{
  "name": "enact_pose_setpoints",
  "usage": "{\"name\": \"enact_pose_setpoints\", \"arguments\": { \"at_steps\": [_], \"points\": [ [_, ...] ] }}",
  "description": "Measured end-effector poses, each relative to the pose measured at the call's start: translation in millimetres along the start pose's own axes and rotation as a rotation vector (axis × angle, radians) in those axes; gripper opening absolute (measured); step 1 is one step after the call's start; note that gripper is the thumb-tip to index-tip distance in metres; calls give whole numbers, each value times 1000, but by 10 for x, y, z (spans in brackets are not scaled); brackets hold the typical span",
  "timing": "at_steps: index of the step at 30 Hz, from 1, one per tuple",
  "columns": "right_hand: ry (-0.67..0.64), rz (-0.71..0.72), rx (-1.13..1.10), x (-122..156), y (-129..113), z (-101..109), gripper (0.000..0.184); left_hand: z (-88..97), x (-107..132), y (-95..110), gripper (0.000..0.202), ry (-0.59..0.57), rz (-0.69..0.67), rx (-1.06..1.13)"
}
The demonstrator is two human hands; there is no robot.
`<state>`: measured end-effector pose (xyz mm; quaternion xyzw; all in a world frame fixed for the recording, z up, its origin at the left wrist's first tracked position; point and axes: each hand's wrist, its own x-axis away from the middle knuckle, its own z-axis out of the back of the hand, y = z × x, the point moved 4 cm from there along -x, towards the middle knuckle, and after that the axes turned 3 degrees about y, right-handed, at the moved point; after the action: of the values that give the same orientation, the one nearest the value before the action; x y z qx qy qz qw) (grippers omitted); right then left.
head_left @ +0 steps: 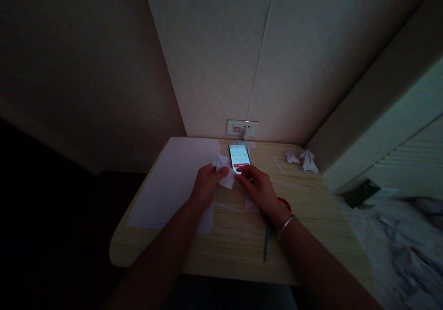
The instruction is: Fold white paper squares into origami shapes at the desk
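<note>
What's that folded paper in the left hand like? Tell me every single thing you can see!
The folded paper is small, pale and creased, with a pointed top showing layers and a flatter flap angled down to the right. It is tilted, over the table beside the phone. The left hand pinches it, thumb across its front. The right hand is near its right edge; I can't tell if they touch.
</note>
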<state>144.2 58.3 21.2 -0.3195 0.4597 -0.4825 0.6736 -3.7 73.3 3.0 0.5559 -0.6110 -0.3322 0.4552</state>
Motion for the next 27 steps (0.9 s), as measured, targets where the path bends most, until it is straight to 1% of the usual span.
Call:
{"name": "enact_pose_setpoints", "arguments": {
  "at_steps": [2,4,5,7,11,15,22,27],
  "points": [
    [-45,163,66,23,-87,13,23,34,-20,1,26,42,-6,4],
    [-130,288,156,49,-146,4,22,45,-28,5,28,45,-1,15],
    [-167,330,201,58,-160,-2,22,41,-27,7,29,35,5,23],
    [-208,365,274,64,-162,-7,23,30,-18,12,30,21,21,30],
    [-235,363,346,57,-141,-7,25,9,5,9,28,11,53,17],
    [-260,335,339,61,-143,-5,26,-9,13,2,27,-19,45,17],
    [-242,287,265,70,-148,-8,25,-27,27,25,24,-38,16,12],
    [-180,266,260,59,-129,-3,21,-66,45,55,19,-112,-32,19]
  ]
}}
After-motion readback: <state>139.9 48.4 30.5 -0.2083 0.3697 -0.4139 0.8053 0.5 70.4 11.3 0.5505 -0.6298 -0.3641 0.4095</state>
